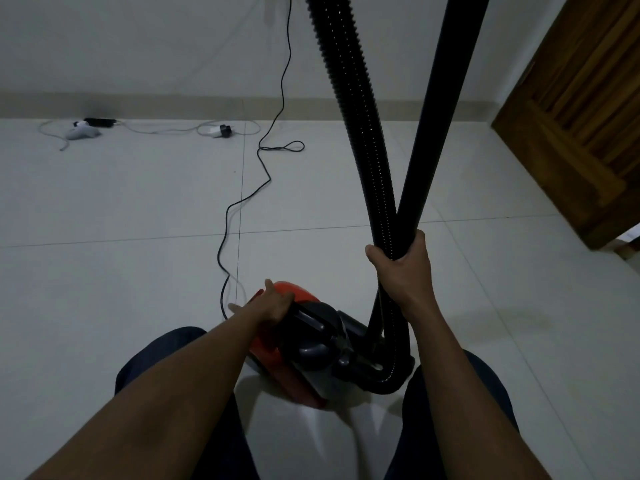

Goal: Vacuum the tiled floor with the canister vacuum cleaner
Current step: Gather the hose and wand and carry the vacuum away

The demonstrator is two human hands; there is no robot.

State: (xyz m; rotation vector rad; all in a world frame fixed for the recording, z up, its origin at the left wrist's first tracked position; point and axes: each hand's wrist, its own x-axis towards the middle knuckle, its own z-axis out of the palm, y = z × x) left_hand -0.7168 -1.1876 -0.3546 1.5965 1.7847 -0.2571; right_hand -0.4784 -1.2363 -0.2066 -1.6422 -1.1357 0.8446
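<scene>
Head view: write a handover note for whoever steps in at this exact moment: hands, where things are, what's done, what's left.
Left hand: fingers spread, resting on top of the canister vacuum, holding nothing.
Right hand: grips the ribbed hose and wand together; both run up out of frame.
Canister sits on the tiled floor between the person's legs. The power cord trails to the wall; its plug is out of view.
Done: no vacuuming visible; the floor head is not in view.
Left: vacuum the floor, minding the cord and the chargers by the wall.
</scene>
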